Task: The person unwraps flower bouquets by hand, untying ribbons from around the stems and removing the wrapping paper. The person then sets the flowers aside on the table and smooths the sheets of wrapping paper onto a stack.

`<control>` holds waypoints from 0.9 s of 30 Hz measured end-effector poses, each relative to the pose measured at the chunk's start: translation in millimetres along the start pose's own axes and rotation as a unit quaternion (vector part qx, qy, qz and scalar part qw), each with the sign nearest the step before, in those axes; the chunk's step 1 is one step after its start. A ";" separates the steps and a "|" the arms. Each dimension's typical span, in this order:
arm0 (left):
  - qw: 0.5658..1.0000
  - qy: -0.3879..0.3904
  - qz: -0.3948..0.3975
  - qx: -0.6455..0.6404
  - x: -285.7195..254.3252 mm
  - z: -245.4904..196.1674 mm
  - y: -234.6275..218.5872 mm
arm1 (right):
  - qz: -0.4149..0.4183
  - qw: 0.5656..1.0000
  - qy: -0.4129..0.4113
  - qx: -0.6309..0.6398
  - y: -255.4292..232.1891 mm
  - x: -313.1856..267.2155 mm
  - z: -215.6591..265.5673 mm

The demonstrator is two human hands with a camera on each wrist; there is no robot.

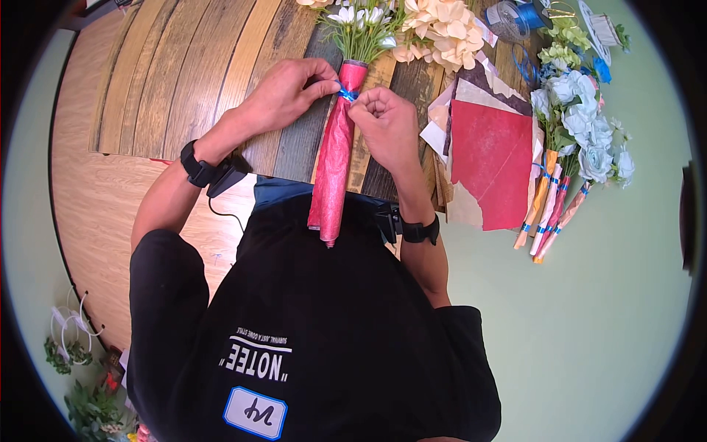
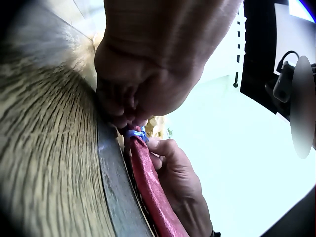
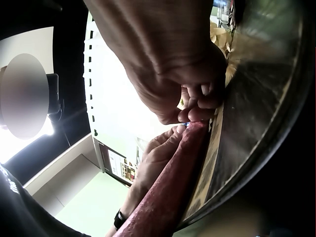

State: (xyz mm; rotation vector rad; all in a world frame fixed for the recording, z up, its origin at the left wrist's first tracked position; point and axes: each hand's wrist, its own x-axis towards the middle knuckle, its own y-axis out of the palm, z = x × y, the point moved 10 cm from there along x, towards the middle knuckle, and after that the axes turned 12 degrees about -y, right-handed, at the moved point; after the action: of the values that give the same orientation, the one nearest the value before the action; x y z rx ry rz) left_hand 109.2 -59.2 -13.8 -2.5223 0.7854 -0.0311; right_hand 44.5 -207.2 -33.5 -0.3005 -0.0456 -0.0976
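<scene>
A bouquet with white daisy-like flowers [image 1: 359, 18] lies on the table, its stems rolled in crinkled red paper [image 1: 333, 162] that reaches past the near edge toward the person's shirt. Around the upper part of the roll runs a shiny blue ribbon [image 1: 347, 94]. From the left side, the left hand [image 1: 283, 92] pinches the ribbon between thumb and forefinger. Opposite it, the right hand [image 1: 387, 125] pinches the ribbon with curled fingers. The left wrist view shows the ribbon [image 2: 136, 134] between both hands; in the right wrist view the fingers mostly cover it.
Cream flowers [image 1: 445, 29] lie beyond the right hand. Red paper sheets [image 1: 492, 158] are stacked at the right, beside several wrapped blue-flower bouquets [image 1: 582, 125]. Ribbon spools [image 1: 526, 15] stand at the far right. The wooden table [image 1: 199, 66] extends to the left.
</scene>
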 end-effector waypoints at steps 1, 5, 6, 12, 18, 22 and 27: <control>0.999 0.024 -0.013 0.025 -1.2 -2.5 -1.6 | -0.001 1.000 0.000 0.000 -0.4 -0.5 -0.3; 0.994 0.044 -0.047 0.090 -3.0 0.2 -5.4 | -0.010 0.999 -0.002 -0.033 -3.2 -2.7 -2.8; 0.993 0.043 -0.048 0.101 -2.8 0.0 -5.2 | -0.013 0.999 -0.003 -0.040 -4.4 -2.9 -3.3; 0.989 0.034 -0.063 0.126 -3.8 -0.2 -6.7 | -0.015 0.997 -0.011 -0.070 -5.1 -3.0 -1.9; 0.989 0.009 -0.060 0.135 -3.4 0.7 -8.1 | -0.025 0.998 -0.014 -0.061 -6.2 -4.2 -0.5; 0.992 -0.017 -0.053 0.109 -6.6 -2.3 -8.2 | -0.019 1.000 -0.012 0.021 -2.4 -9.4 -3.8; 0.982 -0.077 -0.122 0.119 -41.2 -4.9 -10.4 | -0.012 0.998 -0.022 0.051 -7.9 -24.9 -17.0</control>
State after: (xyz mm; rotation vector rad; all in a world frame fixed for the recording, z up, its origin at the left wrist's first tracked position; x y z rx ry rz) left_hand 79.6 -31.9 0.4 -2.3451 0.3824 -0.0105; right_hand 19.4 -217.6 -48.9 -0.2000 -0.0984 -0.1129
